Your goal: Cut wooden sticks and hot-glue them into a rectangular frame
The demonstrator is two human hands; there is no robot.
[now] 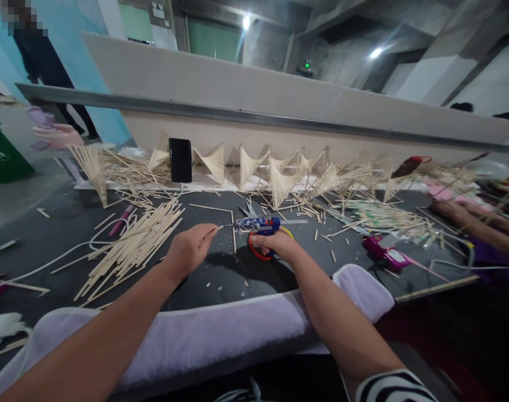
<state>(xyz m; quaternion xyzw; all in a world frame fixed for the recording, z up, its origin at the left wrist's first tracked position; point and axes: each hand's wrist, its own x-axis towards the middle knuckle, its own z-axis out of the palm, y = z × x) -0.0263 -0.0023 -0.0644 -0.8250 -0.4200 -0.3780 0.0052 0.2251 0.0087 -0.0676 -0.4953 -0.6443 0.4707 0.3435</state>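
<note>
Over on the left, loose wooden sticks (pixel 133 245) lie heaped on the dark desk (pixel 317 265); next, the left hand (pixel 191 248) pinches a stick (pixel 219 228), tip right by the blue glue gun (pixel 257 224), and there's the right hand (pixel 275 244), gripping it! Further right, a magenta tool (pixel 386 254).

Glossy plastic glue gun (pixel 260 225), matt wooden sticks (pixel 133 248), fleecy cloth (pixel 221 332), smooth glossy phone (pixel 180 160).

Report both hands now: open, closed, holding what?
Left hand: closed, fingers pinching a thin wooden stick, its tip close to the glue gun's nozzle.
Right hand: closed, holding the blue glue gun.
</note>
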